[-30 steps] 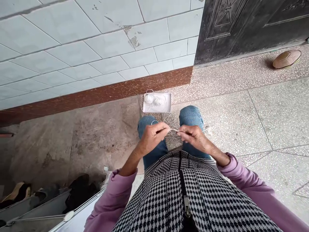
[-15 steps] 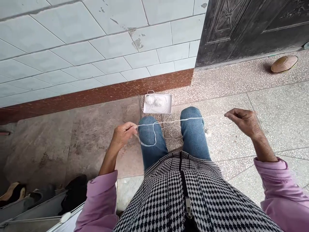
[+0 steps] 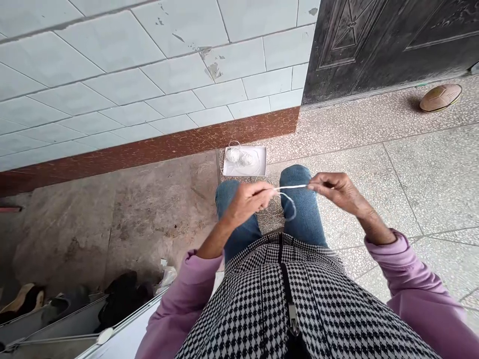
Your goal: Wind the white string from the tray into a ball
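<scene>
A white cord [image 3: 293, 187] runs taut and nearly level between my two hands, above my knees. My left hand [image 3: 250, 202] pinches it in front of the left knee, and a loose loop of the cord hangs from its fingertips toward the right knee. Over by the right knee, my right hand [image 3: 337, 190] grips the other end between thumb and fingers. Slack cord lies in loose coils on the floor between my legs, partly hidden by my left hand. Beyond it, two balls of white cord [image 3: 239, 157] sit in a shallow white box [image 3: 262, 167].
A tiled wall [image 3: 164, 89] with a red-brown base [image 3: 179, 137] rises ahead. To the right are a dark door [image 3: 352, 45] and a tan, rounded shoe-like object [image 3: 441, 97] on the floor. Several shoes rest in a rack [image 3: 71, 319] at lower left.
My hands have come closer together: the left moved right across the knee, the right moved left. The taut span of cord between them is much shorter, and the hanging loop shifted right.
</scene>
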Action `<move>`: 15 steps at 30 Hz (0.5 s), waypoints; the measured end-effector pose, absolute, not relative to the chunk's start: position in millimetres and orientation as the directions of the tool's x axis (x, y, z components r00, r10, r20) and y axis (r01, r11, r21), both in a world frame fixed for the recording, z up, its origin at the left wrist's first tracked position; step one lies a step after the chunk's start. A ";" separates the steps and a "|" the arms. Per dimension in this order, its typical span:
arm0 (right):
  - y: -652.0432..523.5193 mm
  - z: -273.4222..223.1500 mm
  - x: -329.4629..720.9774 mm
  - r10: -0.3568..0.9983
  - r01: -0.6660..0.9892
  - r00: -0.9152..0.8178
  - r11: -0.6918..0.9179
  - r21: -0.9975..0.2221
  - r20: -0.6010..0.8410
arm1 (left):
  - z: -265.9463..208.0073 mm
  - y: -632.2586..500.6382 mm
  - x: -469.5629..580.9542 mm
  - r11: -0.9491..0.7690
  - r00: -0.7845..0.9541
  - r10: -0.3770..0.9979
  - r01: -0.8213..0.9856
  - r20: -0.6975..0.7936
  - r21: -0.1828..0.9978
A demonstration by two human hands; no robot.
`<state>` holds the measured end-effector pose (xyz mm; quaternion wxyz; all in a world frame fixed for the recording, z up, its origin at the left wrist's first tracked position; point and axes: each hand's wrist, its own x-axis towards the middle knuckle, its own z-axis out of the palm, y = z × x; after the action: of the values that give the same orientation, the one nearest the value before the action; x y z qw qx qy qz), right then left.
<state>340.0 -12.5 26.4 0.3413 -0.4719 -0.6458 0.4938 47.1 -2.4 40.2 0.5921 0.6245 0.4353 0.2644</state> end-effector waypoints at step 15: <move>-8.7 9.5 422.3 0.971 0.381 -0.140 -0.127 -0.916 -0.193 | 35.6 2.3 -74.8 0.231 -0.008 0.967 0.447 -0.254 0.864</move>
<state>422.3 -8.7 9.5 0.3086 -0.5788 -0.5842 0.4779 -74.8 2.3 35.6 0.4440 0.5467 0.6469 0.2926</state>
